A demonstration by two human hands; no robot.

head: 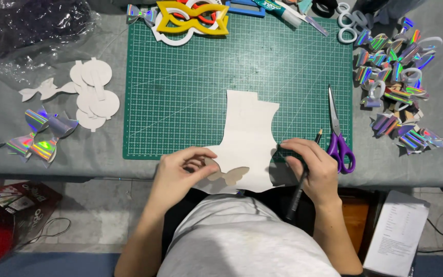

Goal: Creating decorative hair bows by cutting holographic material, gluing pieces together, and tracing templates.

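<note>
Head view, left hand: I see my left hand (178,172) curled half shut, fingertips pinning a tan bow-shaped template (227,174) flat onto the white sheet (247,138).
Head view, right hand: my right hand (311,166) is closed around a dark pencil (303,177), tip pointing away from me over the mat edge; whether it touches the sheet I cannot tell.
Sheet: it lies half on the green cutting mat (180,87), its near end hanging toward my lap.
Nearby: purple-handled scissors (338,136) just beside my right hand; white cut-outs (93,95) and shiny foil bows (39,136) well to the left.
Doing it well: I judge the template needs firm, even pressure, with the pencil kept tight to its edge.
</note>
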